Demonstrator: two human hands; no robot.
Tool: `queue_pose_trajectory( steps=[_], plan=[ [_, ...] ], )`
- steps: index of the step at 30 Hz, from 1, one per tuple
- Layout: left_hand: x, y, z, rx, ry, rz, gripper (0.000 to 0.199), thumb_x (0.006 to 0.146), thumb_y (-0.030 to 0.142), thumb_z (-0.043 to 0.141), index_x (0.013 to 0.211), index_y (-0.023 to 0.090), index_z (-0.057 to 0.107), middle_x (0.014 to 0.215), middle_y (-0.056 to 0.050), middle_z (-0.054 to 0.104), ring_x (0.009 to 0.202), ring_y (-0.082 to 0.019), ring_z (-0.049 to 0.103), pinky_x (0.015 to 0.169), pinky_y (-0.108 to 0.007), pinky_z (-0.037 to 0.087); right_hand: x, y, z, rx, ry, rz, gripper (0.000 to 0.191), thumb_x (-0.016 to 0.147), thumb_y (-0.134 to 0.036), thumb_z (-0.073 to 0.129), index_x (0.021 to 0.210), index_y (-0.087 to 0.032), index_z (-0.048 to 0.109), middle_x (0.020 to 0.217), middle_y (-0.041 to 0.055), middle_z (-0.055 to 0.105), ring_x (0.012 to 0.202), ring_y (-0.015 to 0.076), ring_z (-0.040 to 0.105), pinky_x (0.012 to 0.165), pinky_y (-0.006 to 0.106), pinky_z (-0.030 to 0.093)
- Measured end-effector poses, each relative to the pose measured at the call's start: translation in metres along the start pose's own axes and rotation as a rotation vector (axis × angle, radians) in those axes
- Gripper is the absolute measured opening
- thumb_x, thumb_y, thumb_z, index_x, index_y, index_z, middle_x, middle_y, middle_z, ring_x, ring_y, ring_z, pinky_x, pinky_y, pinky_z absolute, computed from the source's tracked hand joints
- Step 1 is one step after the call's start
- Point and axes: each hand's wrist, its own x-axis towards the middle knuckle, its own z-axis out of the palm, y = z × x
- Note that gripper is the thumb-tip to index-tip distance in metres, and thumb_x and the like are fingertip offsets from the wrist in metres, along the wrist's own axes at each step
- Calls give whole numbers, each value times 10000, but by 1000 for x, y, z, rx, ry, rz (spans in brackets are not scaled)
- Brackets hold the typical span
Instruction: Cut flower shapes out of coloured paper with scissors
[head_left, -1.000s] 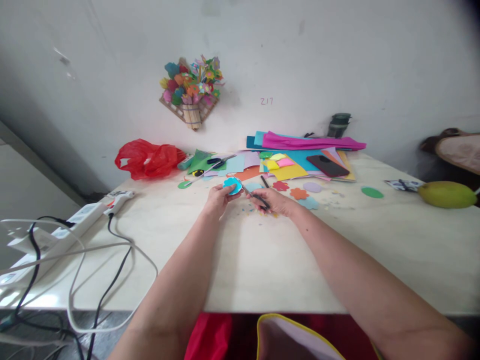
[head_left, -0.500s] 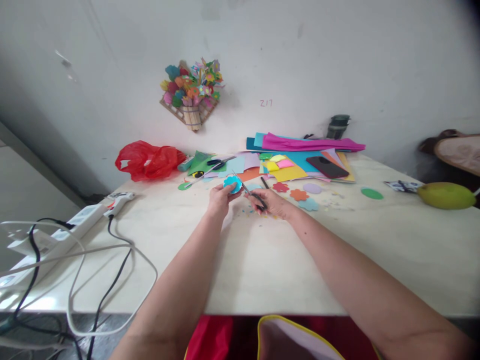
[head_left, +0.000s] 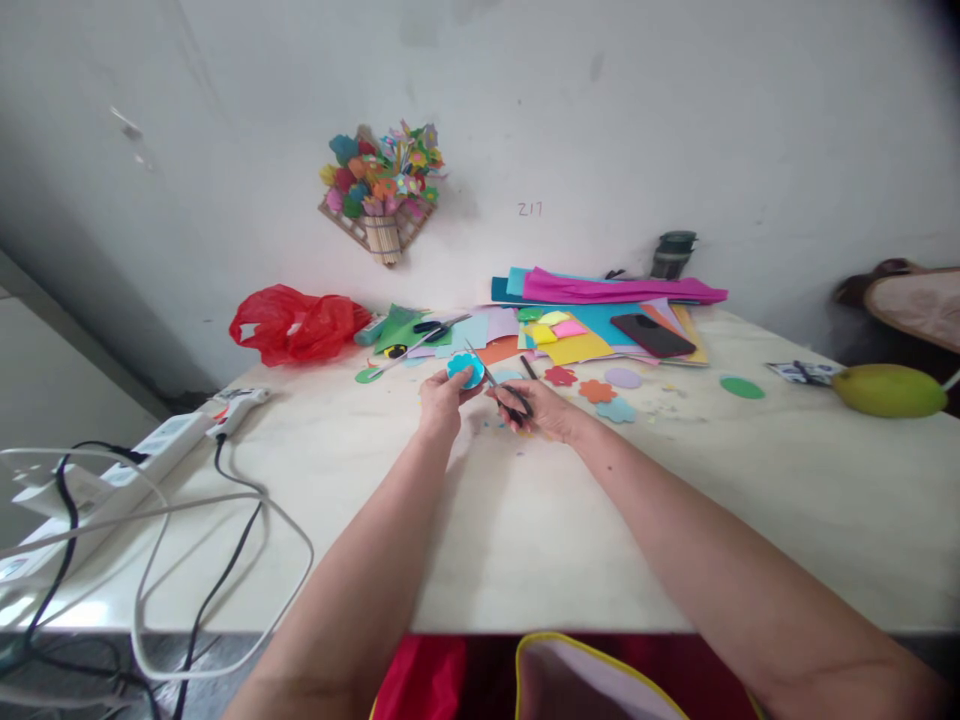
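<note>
Between thumb and fingers, my left hand pinches a bright blue scalloped paper flower. My right hand is closed on the black handles of a pair of scissors, whose blades point up and left at the flower's right edge. Whether the blades touch the paper, I cannot tell. Tiny paper scraps lie under my hands. Just right of the scissors rest a red paper flower, an orange paper flower, a light blue paper flower and a lilac paper oval.
Coloured sheets and a phone lie at the back, with another pair of scissors left of them. A red plastic bag sits back left. A power strip with loose cables occupies the left side; a yellow-green fruit-shaped object is right.
The camera view has shifted very slightly. Both hands stay in nearly the same place, with the flower and scissors still held; the scissors have turned a little at most.
</note>
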Motion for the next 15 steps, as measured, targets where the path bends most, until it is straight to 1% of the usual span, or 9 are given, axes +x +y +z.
queue_pose_trajectory(
  steps=[5,11,15],
  plan=[
    [-3,-1,4,-1,39,25,296,486,290,782,659,90,649,612,-37,628,601,-157,615,710,-370,536,-2,-4,4,-5,16,-6,358,751,-494,595,844,-150,563,600,-28,551,421,57,492,333,163,256],
    [-7,-2,8,-11,77,43,282,475,291,779,627,95,645,580,-26,616,587,-150,602,701,-359,530,0,-1,5,-10,19,-32,354,737,-502,600,753,-159,512,591,-29,548,418,59,491,330,161,264],
    [-8,-3,10,-12,110,44,261,476,282,766,611,99,637,572,-25,609,580,-147,595,694,-351,525,1,1,6,-5,31,-31,339,733,-486,603,727,-164,498,577,-30,545,412,63,492,322,164,262]
  ],
)
